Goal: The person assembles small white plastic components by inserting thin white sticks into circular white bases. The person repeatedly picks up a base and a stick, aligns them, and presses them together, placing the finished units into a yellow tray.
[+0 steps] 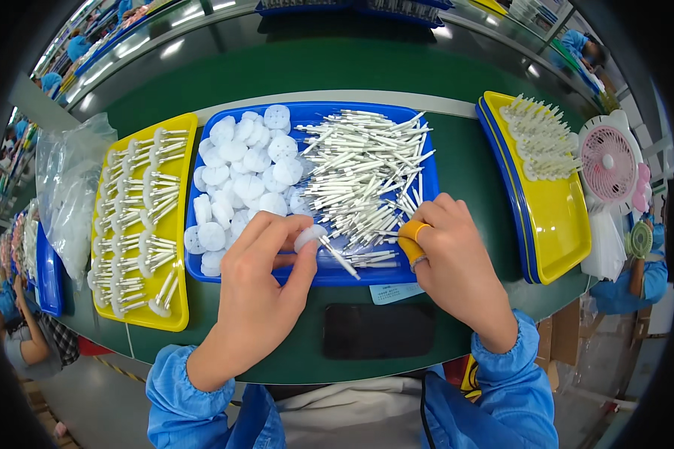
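A round white plastic disc (308, 237) is pinched between the thumb and fingers of my left hand (263, 271). One thin white rod (341, 260) sticks out of that disc, slanting down to the right. My right hand (454, 254), with yellow finger covers (413, 238), is closed at the right front of a blue tray (337, 107). Its fingertips are on the end of a white rod (386, 234); the fingers partly hide the grip. Loose white discs (249, 161) fill the tray's left side, and a heap of white rods (363, 172) covers its right.
On the left, a yellow tray (180, 247) holds rows of discs fitted with rods, beside a clear plastic bag (71, 194). Stacked trays (558, 247) stand right, near a pink-and-white fan (608, 161). A dark phone (378, 331) and a pale blue card (394, 292) lie in front.
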Action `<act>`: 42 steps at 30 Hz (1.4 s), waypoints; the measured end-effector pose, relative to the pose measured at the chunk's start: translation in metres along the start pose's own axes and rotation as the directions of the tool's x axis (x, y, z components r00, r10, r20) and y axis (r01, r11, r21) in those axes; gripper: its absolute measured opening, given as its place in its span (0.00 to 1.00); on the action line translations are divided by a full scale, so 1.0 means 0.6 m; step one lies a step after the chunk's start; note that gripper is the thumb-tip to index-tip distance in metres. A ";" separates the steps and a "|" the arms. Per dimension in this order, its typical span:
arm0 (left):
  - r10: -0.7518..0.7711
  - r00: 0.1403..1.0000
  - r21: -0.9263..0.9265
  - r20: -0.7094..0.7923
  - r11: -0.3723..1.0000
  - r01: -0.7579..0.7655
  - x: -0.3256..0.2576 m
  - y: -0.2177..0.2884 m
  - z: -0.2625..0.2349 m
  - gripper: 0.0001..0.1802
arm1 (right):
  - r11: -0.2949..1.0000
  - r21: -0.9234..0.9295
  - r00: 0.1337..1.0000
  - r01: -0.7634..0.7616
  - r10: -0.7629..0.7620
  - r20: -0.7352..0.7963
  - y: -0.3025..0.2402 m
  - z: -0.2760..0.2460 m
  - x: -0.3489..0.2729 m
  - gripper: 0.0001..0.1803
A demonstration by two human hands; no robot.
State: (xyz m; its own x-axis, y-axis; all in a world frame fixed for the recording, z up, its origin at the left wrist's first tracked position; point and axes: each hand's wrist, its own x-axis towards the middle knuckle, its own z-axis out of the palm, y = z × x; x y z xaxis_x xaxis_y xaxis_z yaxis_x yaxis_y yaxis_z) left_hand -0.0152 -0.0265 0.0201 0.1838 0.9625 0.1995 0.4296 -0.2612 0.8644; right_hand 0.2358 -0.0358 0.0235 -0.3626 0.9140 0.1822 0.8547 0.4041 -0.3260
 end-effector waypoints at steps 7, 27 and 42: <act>-0.017 0.999 -0.012 0.029 1.000 0.017 0.001 -0.001 -0.001 0.09 | 1.000 0.009 0.998 0.016 -0.017 0.060 0.007 -0.006 -0.003 0.16; 0.082 0.994 -0.018 0.077 0.997 -0.081 -0.003 0.000 0.006 0.10 | 0.891 0.440 0.990 0.114 -0.139 0.024 -0.040 0.000 0.008 0.27; 0.138 0.990 0.069 0.043 0.988 -0.140 -0.010 0.004 0.014 0.09 | 0.868 0.472 0.984 0.156 -0.098 -0.146 -0.065 0.027 0.005 0.22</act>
State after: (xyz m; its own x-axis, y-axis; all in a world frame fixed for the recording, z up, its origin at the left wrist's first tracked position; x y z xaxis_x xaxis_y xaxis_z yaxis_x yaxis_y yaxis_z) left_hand -0.0080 -0.0336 0.0170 0.2793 0.9133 0.2963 0.4593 -0.3981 0.7941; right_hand 0.1953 -0.0480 0.0219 -0.3860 0.8548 0.3468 0.5099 0.5110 -0.6920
